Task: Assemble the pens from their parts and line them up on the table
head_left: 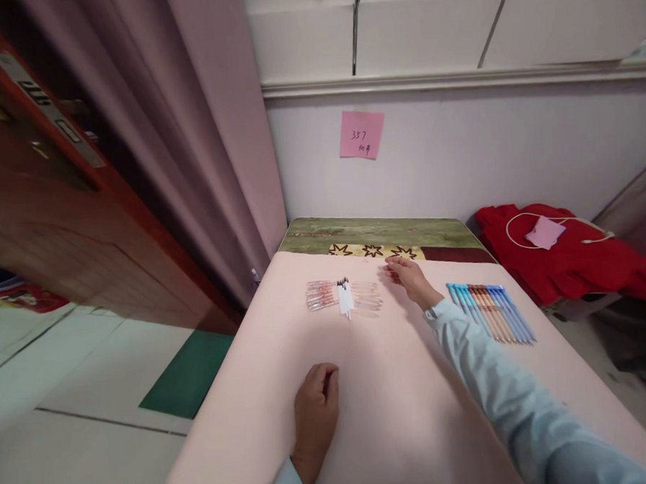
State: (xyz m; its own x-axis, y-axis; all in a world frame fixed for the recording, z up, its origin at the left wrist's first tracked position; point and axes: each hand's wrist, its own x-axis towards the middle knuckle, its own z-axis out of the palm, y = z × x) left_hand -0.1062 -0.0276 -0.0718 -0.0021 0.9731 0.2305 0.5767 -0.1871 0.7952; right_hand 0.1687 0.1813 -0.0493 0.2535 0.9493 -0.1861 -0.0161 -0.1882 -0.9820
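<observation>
While the left hand (315,412) sits curled near the front of the pink table cover (396,397), fingers pressed together (can't tell if anything's tucked inside), the right hand (411,279) reaches toward the far side, fingers stretched out, and I honestly can't tell whether they're pinching anything. Just left of it are some pale see-through pieces (367,305), then white sticks with black tips (345,298), then reddish clear tubes (320,295). Blue and orange-brown pens (490,313) lie in a row over right.
</observation>
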